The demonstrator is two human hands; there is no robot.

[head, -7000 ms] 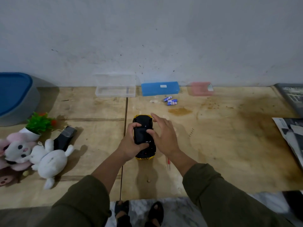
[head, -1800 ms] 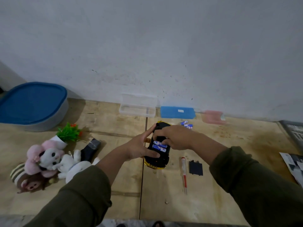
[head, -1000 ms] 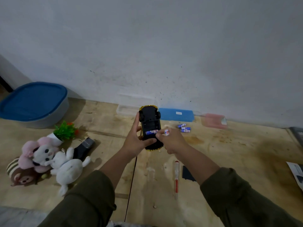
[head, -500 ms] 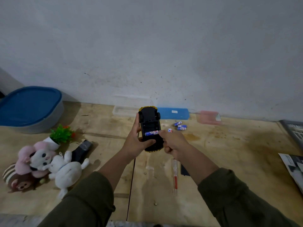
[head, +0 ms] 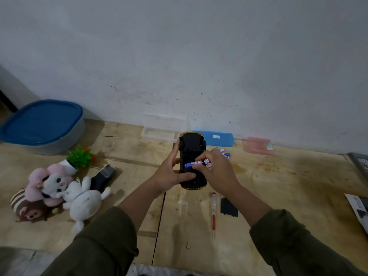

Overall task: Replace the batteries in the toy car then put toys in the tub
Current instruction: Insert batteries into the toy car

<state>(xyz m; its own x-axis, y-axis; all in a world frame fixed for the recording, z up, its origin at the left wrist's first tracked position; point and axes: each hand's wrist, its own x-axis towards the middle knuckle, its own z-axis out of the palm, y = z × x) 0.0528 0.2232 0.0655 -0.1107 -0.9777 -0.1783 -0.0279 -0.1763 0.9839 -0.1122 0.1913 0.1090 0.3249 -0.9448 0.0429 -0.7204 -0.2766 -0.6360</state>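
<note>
The black and yellow toy car (head: pixel 191 148) is held belly up above the wooden table. My left hand (head: pixel 169 174) grips its left side, thumb across the underside. My right hand (head: pixel 218 172) holds a blue and white battery (head: pixel 207 162), while its fingertips rest on another battery (head: pixel 190 164) lying in the car's open compartment. The black battery cover (head: pixel 228 207) lies on the table beside a red-tipped screwdriver (head: pixel 213 213). Loose batteries (head: pixel 226 154) lie behind my right hand. The grey tub with a blue lid (head: pixel 42 125) stands at the far left.
Plush toys (head: pixel 57 190), a small potted plant (head: pixel 79 158) and a black remote (head: pixel 102 177) lie at the left. A clear box (head: pixel 159 132), a blue case (head: pixel 219 138) and a pink case (head: pixel 257 147) line the wall. Newspaper (head: pixel 358 210) lies at the right edge.
The car has come down slightly toward the table. My right hand, with a battery pulled out, has gone back onto the compartment and touches the battery still in it.
</note>
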